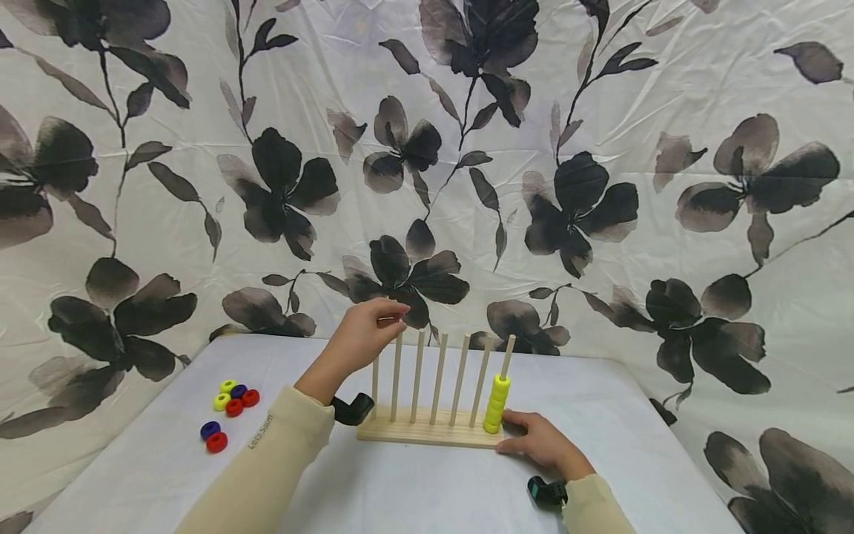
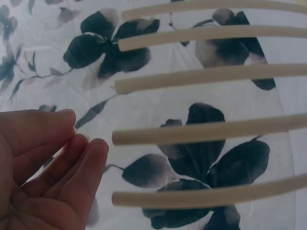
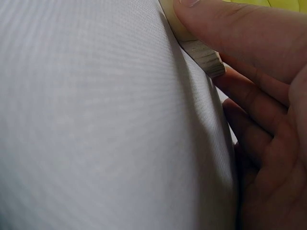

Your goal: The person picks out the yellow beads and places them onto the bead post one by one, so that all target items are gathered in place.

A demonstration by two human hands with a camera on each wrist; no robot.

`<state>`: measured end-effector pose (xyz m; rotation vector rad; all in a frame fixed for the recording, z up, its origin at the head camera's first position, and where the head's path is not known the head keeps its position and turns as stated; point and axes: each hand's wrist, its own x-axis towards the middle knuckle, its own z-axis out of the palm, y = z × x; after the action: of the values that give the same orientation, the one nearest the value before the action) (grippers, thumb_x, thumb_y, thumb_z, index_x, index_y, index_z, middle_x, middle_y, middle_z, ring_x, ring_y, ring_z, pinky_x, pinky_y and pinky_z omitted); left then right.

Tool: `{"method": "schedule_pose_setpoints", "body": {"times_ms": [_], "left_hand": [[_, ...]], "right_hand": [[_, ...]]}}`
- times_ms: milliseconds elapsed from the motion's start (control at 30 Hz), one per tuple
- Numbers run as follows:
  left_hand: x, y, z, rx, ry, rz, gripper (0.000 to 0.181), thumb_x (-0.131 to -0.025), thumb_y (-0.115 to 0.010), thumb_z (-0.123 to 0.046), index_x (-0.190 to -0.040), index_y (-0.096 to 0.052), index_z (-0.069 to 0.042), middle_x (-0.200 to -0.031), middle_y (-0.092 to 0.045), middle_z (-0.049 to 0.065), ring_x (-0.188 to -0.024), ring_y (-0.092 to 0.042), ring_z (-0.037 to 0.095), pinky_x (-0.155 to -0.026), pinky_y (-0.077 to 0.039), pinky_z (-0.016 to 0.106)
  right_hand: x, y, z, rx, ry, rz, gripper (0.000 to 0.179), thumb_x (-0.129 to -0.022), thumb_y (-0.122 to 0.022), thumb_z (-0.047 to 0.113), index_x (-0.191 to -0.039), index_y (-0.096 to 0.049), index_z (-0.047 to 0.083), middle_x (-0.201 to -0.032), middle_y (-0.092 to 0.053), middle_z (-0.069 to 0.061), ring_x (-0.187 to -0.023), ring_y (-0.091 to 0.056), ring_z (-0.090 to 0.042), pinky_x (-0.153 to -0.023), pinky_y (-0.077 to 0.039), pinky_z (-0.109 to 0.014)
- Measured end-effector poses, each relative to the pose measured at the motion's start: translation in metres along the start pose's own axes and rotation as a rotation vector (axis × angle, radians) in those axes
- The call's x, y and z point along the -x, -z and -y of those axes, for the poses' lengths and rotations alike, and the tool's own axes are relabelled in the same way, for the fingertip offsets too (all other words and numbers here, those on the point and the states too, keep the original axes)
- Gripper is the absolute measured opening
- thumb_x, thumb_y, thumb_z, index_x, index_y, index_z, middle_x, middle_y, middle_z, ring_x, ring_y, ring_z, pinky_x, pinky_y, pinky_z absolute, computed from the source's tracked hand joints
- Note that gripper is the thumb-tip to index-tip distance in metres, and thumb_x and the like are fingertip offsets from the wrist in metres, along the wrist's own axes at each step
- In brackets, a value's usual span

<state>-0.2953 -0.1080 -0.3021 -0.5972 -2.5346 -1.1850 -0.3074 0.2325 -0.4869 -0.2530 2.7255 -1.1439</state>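
A wooden peg stand (image 1: 430,434) with several upright pegs is on the white table. Yellow rings (image 1: 497,404) are stacked on its rightmost peg; the other pegs carry no rings. My left hand (image 1: 369,330) is raised at the top of the pegs toward the stand's left end. In the left wrist view its thumb and curled fingertips (image 2: 79,141) meet beside the peg ends, with no object visible between them. My right hand (image 1: 537,441) grips the right end of the base, its thumb on the near edge (image 3: 204,52) and the fingers around the end.
Loose red rings (image 1: 216,443), blue rings (image 1: 210,430) and yellow rings (image 1: 221,402) lie on the left of the table (image 1: 414,489). A floral cloth (image 1: 494,222) hangs behind it. Each wrist wears a black device.
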Motion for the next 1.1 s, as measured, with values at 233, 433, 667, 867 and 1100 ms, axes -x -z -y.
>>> {"method": "schedule_pose_setpoints", "body": {"times_ms": [233,433,667,867,1100], "left_hand": [[0.007,0.01,0.014,-0.024,0.04,-0.025,0.034,-0.094,-0.063,-0.016,-0.127,-0.064,-0.011,-0.131,-0.061,0.011,-0.118,-0.062,0.03,-0.092,-0.055,0.043],[0.01,0.024,0.025,-0.049,0.067,-0.05,0.036,-0.094,-0.063,-0.017,-0.129,-0.062,-0.01,-0.128,-0.063,0.012,-0.117,-0.062,0.031,-0.092,-0.055,0.045],[0.018,0.039,0.036,-0.068,0.091,-0.066,0.037,-0.095,-0.061,-0.018,-0.131,-0.06,-0.009,-0.129,-0.062,0.014,-0.117,-0.062,0.033,-0.094,-0.054,0.047],[0.025,0.048,0.05,-0.085,0.098,-0.077,0.037,-0.096,-0.06,-0.017,-0.132,-0.059,-0.007,-0.129,-0.061,0.016,-0.117,-0.062,0.034,-0.094,-0.054,0.047],[0.036,0.058,0.065,-0.123,0.115,-0.072,0.037,-0.097,-0.059,-0.016,-0.132,-0.058,-0.005,-0.13,-0.06,0.017,-0.117,-0.061,0.036,-0.093,-0.054,0.047]], "right_hand": [[0.001,-0.001,-0.001,-0.013,0.015,0.006,0.079,-0.069,-0.084,0.041,-0.136,-0.056,0.009,-0.143,-0.052,-0.013,-0.138,-0.04,-0.039,-0.11,-0.03,-0.062],[0.001,0.0,0.0,-0.006,0.015,0.003,0.077,-0.071,-0.083,0.041,-0.136,-0.056,0.009,-0.144,-0.052,-0.013,-0.138,-0.04,-0.039,-0.11,-0.03,-0.062],[0.0,0.002,0.0,-0.003,0.011,0.003,0.078,-0.069,-0.084,0.042,-0.136,-0.057,0.01,-0.143,-0.053,-0.012,-0.138,-0.04,-0.039,-0.11,-0.031,-0.062],[0.0,0.003,0.001,-0.012,-0.003,0.002,0.079,-0.068,-0.085,0.04,-0.136,-0.057,0.011,-0.144,-0.052,-0.012,-0.138,-0.04,-0.039,-0.111,-0.03,-0.062],[0.001,0.003,0.002,-0.006,-0.008,0.01,0.079,-0.07,-0.084,0.041,-0.138,-0.055,0.012,-0.145,-0.051,-0.011,-0.139,-0.039,-0.038,-0.111,-0.029,-0.062]]}}
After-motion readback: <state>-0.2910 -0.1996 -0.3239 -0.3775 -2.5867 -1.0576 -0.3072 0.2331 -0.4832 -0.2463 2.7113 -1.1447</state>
